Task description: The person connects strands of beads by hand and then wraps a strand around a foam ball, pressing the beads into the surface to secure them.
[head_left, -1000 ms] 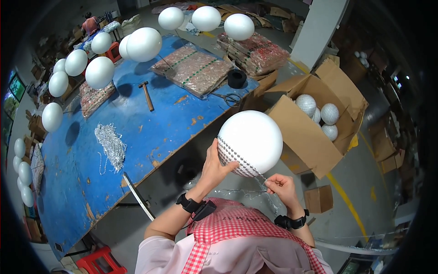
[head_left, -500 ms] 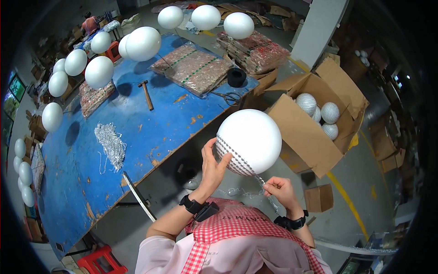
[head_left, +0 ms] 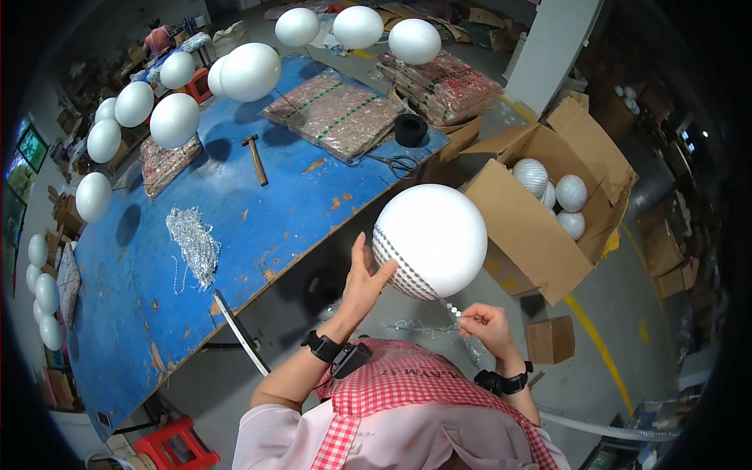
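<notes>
Where your right hand (head_left: 487, 323) works: thumb and fingertips pinched on a silver strand (head_left: 454, 310), which runs up to the underside of the ball.
Left hand (head_left: 364, 286): fingers and thumb spread at the ball's left side; thumb over the rows (head_left: 403, 270), index finger just off the surface. Firm contact cannot be confirmed.
Ball (head_left: 442, 235): in front of you, between table and carton; rows cover part of the lower left, the rest is plain white. Its support is hidden.
Step, as judged: you are laying the strand beside the outermost row.
Next move, as judged: calls for light tension from your right hand, a steady ball, and your left thumb pressing the strand close against its neighbour.
Loose strands (head_left: 415, 327): hang below the ball, near your right hand; a likely snag.
Carton (head_left: 521, 235): just right of the ball, flaps raised, silver balls (head_left: 530, 177) inside; may limit swing that way.
Table (head_left: 305, 219): edge beyond your left hand; bears a bead heap (head_left: 196, 247), hammer (head_left: 255, 160), scissors (head_left: 399, 164) and black roll (head_left: 410, 130).
Pack (head_left: 333, 113): wrapped, far side of the table.
White balls (head_left: 251, 72): raised over the far table, well apart from your hands.
</notes>
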Tool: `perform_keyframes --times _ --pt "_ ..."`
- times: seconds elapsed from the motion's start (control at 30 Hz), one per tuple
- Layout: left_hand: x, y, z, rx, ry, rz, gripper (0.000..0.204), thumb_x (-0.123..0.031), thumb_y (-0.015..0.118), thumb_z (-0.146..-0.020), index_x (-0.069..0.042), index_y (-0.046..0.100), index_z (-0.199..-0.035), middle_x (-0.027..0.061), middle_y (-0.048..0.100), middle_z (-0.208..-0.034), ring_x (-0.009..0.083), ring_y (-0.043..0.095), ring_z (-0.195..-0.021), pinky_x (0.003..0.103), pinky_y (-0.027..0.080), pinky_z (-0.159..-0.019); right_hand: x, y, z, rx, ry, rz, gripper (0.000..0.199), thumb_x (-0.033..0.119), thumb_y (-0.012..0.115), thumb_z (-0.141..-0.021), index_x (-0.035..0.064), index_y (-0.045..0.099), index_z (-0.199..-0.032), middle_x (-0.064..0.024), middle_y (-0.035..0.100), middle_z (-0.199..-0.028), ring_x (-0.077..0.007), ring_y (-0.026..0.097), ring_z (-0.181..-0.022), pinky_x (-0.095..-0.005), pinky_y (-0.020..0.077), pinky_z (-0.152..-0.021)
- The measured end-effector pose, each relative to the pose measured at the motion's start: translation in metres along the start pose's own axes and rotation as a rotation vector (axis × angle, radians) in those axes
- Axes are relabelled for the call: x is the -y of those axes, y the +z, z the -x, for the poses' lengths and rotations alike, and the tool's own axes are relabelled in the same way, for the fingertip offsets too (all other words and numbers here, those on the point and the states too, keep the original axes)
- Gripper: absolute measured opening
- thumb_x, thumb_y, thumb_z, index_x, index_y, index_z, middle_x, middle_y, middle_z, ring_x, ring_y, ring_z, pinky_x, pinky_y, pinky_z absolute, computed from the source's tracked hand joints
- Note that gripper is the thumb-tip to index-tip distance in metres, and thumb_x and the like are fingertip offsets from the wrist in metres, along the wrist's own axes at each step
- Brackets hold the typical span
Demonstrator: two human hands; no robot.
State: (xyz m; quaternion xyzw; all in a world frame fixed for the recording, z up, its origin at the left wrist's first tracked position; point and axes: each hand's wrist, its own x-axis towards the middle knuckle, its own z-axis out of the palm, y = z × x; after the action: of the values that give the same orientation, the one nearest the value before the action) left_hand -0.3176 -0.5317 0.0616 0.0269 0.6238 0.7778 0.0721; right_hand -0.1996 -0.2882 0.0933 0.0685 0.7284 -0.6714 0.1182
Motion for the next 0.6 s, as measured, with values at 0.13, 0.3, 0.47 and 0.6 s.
perform_keyframes --times 0.13,0.3,0.47,0.6 --pt "-0.003 -0.005 0.003 0.044 0.141 -0.117 0.071 -0.027 0.064 -0.087 -0.004 0.027 -0.143 0.0203 0.037 -0.141 0.0296 0.039 -0.129 0.041 0.03 -0.108 0.001 -0.005 -0.001 -0.071 -0.022 0.461 0.006 0.006 0.061 -0.087 0.0003 0.062 -0.085 -0.0026 0.064 -0.071 -0.0068 0.058 -0.063 -0.0206 0.0456 -0.057" --pt "-0.005 -0.001 0.006 0.065 0.237 -0.385 0.077 -0.029 0.067 -0.085 -0.003 0.024 -0.144 0.0218 0.036 -0.141 0.0326 0.038 -0.13 0.038 0.03 -0.108 0.007 -0.002 0.01 -0.104 0.011 0.174 0.004 0.004 0.059 -0.088 0.0009 0.061 -0.086 0.0002 0.063 -0.071 -0.0039 0.054 -0.059 -0.0195 0.0395 -0.05" --pt "-0.006 0.006 0.007 -0.024 0.131 -0.129 0.081 -0.031 0.069 -0.084 -0.002 0.023 -0.143 0.0221 0.037 -0.139 0.031 0.039 -0.129 0.04 0.03 -0.108 0.015 -0.001 0.015 -0.241 -0.042 -0.033 0.005 0.006 0.06 -0.089 0.0011 0.062 -0.088 0.0023 0.063 -0.069 -0.0018 0.052 -0.058 -0.018 0.0367 -0.049" --pt "-0.01 0.004 0.004 -0.006 0.178 -0.103 0.073 -0.03 0.067 -0.086 -0.001 0.028 -0.14 0.02 0.04 -0.137 0.0293 0.042 -0.126 0.04 0.031 -0.107 0.02 0.001 0.016 -0.182 -0.099 0.235 0.004 0.005 0.063 -0.086 0.0009 0.063 -0.086 -0.0005 0.063 -0.07 -0.0041 0.055 -0.062 -0.0194 0.0417 -0.053"
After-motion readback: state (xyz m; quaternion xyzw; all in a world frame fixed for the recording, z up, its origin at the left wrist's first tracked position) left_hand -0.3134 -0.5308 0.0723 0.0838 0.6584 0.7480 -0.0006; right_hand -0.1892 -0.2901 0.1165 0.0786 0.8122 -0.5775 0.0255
